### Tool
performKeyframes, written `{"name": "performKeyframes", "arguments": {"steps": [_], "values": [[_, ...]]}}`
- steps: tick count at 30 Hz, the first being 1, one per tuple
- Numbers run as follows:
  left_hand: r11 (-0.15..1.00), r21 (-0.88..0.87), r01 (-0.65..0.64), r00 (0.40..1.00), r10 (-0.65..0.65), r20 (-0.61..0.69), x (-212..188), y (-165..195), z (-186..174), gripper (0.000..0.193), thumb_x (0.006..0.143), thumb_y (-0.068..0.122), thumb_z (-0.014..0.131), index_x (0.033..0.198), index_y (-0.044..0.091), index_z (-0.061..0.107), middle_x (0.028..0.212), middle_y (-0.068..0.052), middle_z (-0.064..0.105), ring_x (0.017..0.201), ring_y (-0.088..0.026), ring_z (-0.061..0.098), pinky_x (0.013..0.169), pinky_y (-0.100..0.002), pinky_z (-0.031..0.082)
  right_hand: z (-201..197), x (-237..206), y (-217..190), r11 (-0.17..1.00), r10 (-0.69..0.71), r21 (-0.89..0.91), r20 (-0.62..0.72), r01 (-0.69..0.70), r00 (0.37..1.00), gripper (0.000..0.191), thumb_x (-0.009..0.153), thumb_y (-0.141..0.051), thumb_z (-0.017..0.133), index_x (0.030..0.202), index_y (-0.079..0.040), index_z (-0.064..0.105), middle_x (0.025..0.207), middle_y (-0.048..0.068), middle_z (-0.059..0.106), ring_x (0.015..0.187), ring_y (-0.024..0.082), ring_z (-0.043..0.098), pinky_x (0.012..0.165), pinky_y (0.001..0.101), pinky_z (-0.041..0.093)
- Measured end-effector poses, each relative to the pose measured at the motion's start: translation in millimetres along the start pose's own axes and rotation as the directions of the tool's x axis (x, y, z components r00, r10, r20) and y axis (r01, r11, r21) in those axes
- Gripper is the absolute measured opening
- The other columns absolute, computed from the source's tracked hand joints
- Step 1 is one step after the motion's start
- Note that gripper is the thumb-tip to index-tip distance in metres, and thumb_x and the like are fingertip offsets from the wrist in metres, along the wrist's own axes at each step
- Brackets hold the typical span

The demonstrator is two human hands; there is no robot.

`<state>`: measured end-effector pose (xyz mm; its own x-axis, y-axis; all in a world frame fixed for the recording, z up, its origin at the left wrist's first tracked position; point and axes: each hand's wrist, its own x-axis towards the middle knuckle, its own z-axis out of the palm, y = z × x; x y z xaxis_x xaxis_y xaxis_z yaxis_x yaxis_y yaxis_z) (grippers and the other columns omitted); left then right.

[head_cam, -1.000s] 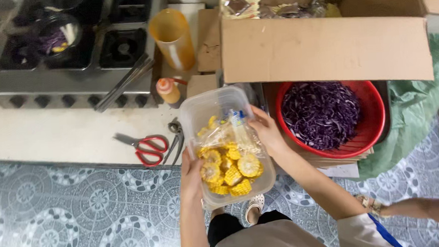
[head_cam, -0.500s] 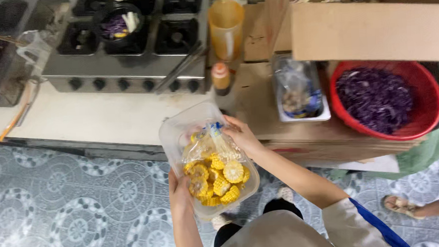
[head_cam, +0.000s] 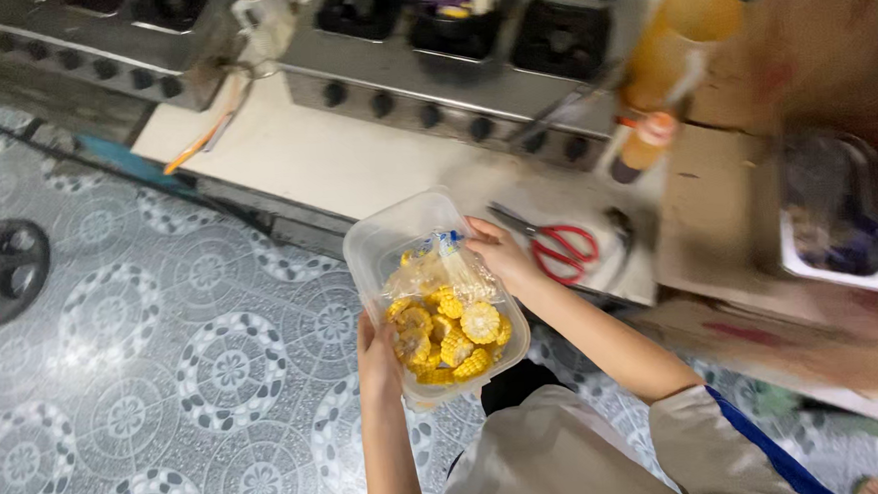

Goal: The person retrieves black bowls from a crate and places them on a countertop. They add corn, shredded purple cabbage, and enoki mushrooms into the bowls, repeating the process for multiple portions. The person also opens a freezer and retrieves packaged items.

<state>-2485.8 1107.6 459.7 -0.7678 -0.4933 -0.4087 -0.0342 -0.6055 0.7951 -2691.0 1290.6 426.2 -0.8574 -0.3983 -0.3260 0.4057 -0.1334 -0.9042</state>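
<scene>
- The tub (head_cam: 399, 241), a clear plastic one, is held by 2 hands over the patterned floor (head_cam: 165, 372), just off the counter (head_cam: 354, 161) edge; 1.0 s ago it was seen in front of a red bowl of purple cabbage and a cardboard box, and those are now out of view or blurred at the right.
- The view has swung left since then: the scissors (head_cam: 559, 243), earlier left of the tub, now lie right of it on the counter.
- The left hand (head_cam: 377, 355) is kept under the tub's near corner, fingers curled round the wall, as before.
- The right hand (head_cam: 499, 254) is kept at the tub's far right rim, fingers closed on the rim and touching the bag (head_cam: 440, 272).
- The bag is still lying inside the tub, clear and crumpled, with cut corn (head_cam: 453, 331) rounds in and below it; the corn fills the near half of the tub.
- The grip on the tub seems unchanged; only its place has shifted, so it appears to be carried along the counter, not emptied.
- Beyond the tub, the stove (head_cam: 400, 69) knobs and an orange bottle (head_cam: 644, 136) are seen, blurred by motion.
</scene>
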Motion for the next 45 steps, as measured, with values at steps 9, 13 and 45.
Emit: {"name": "performKeyframes", "arguments": {"steps": [9, 13, 45], "values": [[1.0, -0.011, -0.025, 0.998, 0.024, -0.05, 194, 54, -78, 0.061, 0.092, 0.0, 0.051, 0.151, 0.005, 0.036, 0.144, -0.008, 0.057, 0.13, -0.022, 0.057, 0.107, -0.037, 0.047, 121, 169, 9, 0.992, 0.057, 0.104, 0.071, -0.064, 0.996, 0.05, 0.095, 0.004, 0.056, 0.145, 0.001, 0.055, 0.134, 0.011, 0.067, 0.111, 0.019, 0.068, 0.093, 0.0315, 0.057], [0.998, -0.032, -0.056, 0.997, 0.058, 0.044, 281, 92, -103, 0.055, 0.093, 0.002, 0.051, 0.147, 0.0, 0.045, 0.135, -0.014, 0.063, 0.122, -0.026, 0.061, 0.103, -0.04, 0.05, 179, 243, 2, 0.994, 0.063, 0.091, 0.058, -0.068, 0.996, 0.05, 0.096, 0.003, 0.055, 0.145, -0.002, 0.053, 0.134, 0.009, 0.067, 0.111, 0.017, 0.068, 0.093, 0.0311, 0.057], [0.414, 0.731, -0.543, 0.839, 0.229, 0.494, 661, 247, -149, 0.034, 0.098, 0.031, 0.063, 0.108, 0.001, 0.074, 0.096, -0.018, 0.075, 0.087, -0.031, 0.073, 0.079, -0.042, 0.056, 370, 390, 116, 0.935, -0.298, -0.049, -0.648, 0.353, 0.701, 0.052, 0.106, -0.016, 0.057, 0.154, -0.002, 0.042, 0.148, 0.008, 0.056, 0.129, 0.013, 0.053, 0.11, 0.0283, 0.043]]}}
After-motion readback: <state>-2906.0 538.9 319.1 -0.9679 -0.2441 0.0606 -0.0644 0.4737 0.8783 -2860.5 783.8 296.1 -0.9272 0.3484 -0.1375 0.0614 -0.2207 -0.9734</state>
